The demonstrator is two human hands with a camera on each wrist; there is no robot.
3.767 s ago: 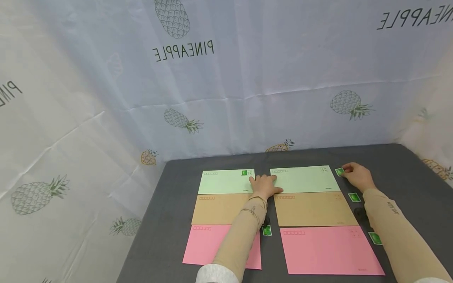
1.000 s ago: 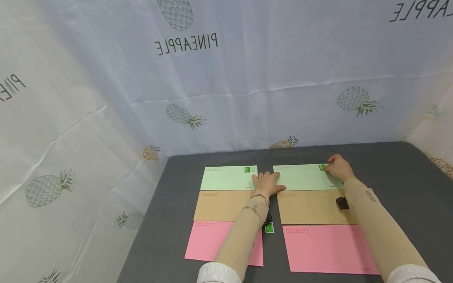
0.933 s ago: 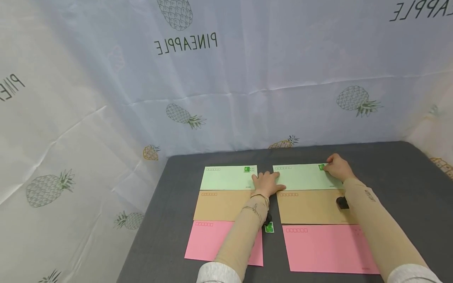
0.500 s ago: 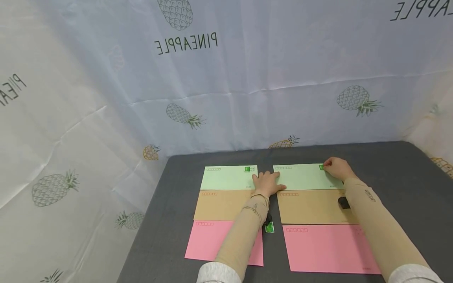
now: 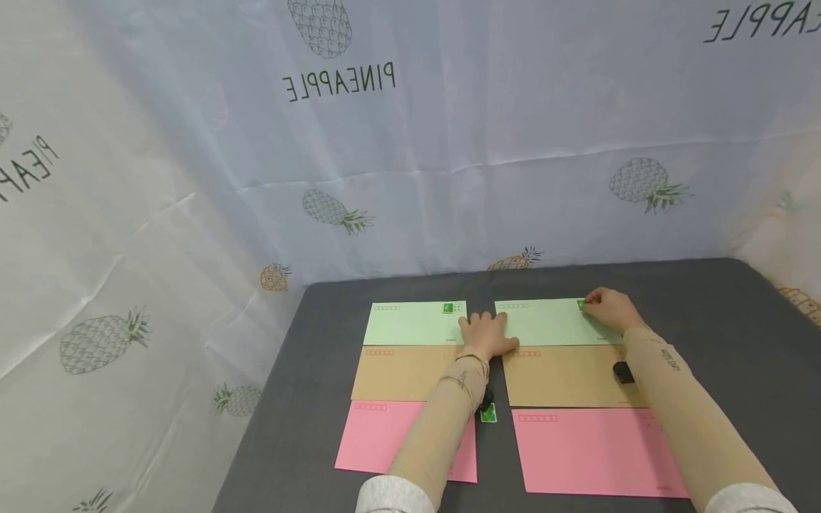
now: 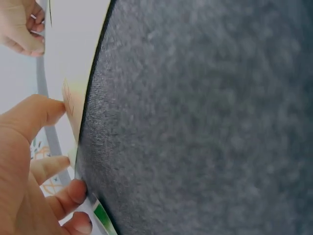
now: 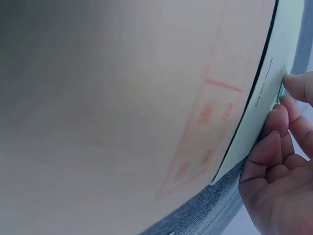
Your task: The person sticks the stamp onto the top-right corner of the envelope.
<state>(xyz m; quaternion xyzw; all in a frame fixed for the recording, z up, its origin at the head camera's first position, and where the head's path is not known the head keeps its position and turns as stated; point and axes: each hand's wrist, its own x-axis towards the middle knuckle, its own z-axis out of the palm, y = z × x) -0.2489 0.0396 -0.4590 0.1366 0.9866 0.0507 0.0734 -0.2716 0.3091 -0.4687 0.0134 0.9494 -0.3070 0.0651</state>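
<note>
To the left of the left hand (image 5: 485,336) lay the left green envelope (image 5: 410,324), bearing a stamp (image 5: 447,308) beside its printed corner marks. Nearer the person came the left tan envelope (image 5: 378,374) and left pink envelope (image 5: 372,434), both partly under that forearm. The hand's fingers were spread, grasping nothing; thumb and forefinger rested at the near edge of the right green envelope (image 5: 545,324), likely steadying it against sliding. Below its wrist, between the two columns, a loose stamp (image 5: 489,414) lay partly hidden.

Just right of this hand, the right tan envelope (image 5: 558,377) and right pink envelope (image 5: 590,452) continued the matching column, presumably squared up so that every corner could be reached. Farther right, the right hand (image 5: 611,308) pinched a green stamp (image 5: 580,304) between thumb and fingertip at the right green envelope's top corner, seemingly to control its alignment.

Beneath both hands was a dark grey tabletop (image 5: 288,427); beyond them hung pale, creased cloth (image 5: 410,128) printed with pineapples and reversed lettering.
</note>
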